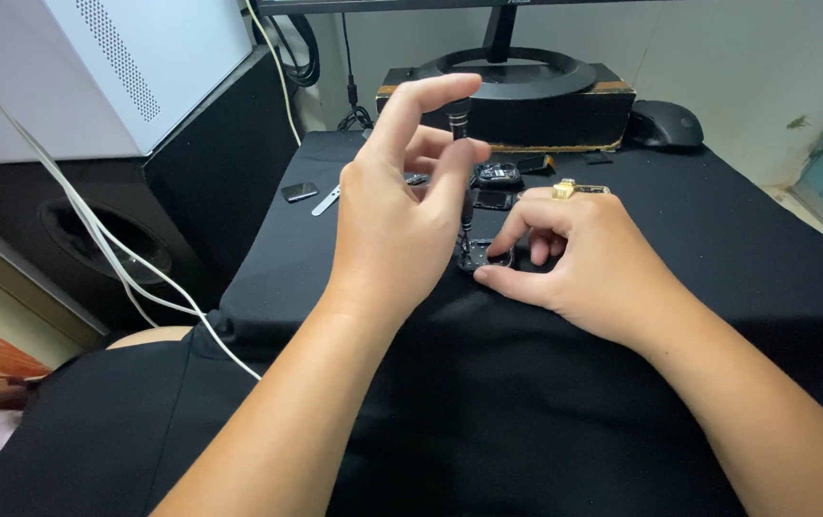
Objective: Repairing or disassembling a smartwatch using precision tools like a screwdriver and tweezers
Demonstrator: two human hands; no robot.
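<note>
My left hand (397,215) holds a slim dark screwdriver (460,120) upright, fingers pinched around its shaft and one finger over its top. Its tip meets a small black device casing (481,256) lying on the black cloth (718,249). My right hand (579,254), with a gold ring (565,189) on one finger, pins that casing between thumb and forefinger. Most of the casing is hidden by both hands.
Behind the hands lie two more small dark device parts (498,174), a flat dark chip (299,191) and a silver tool (326,200). A monitor stand (512,72) on a black box, a mouse (665,123), a white computer case (144,67) and white cables (96,230) are around.
</note>
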